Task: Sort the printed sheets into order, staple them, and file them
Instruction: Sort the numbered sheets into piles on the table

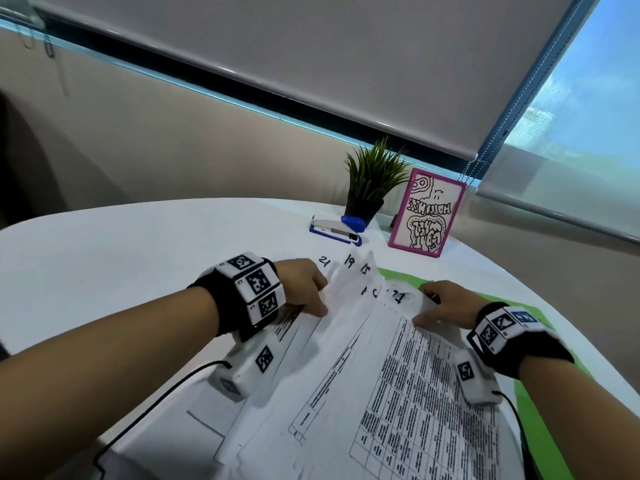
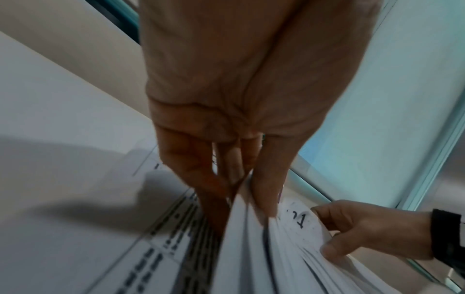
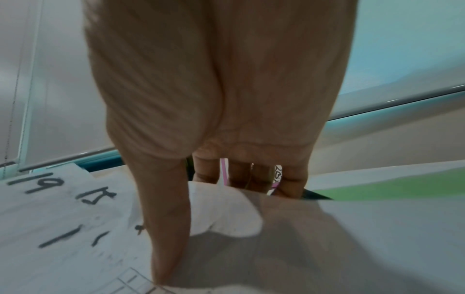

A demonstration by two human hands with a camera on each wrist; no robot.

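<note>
From where I sit, the printed sheets fill the near table edge from about 5 to 7 o'clock, fanned so that handwritten numbers show along their far corners. My left hand, near 10 o'clock of the fan, pinches a few sheets between thumb and fingers, with more pages splayed loose under it. My right hand, at 2 o'clock, grips the far right corner of the stack, thumb pressed on top and fingers curled over the edge.

The risk I see is the fan itself: pull too many pages at once and a number gets skipped, so the order comes out wrong. If either grip eases, the loose middle sheets could slide off the near edge. The corner under my right thumb already curls and could crease.

Beneath the pile lies a green folder, mostly covered. Farther off, at 12 o'clock, the stapler waits untouched beside a potted plant and a pink-framed drawing.
</note>
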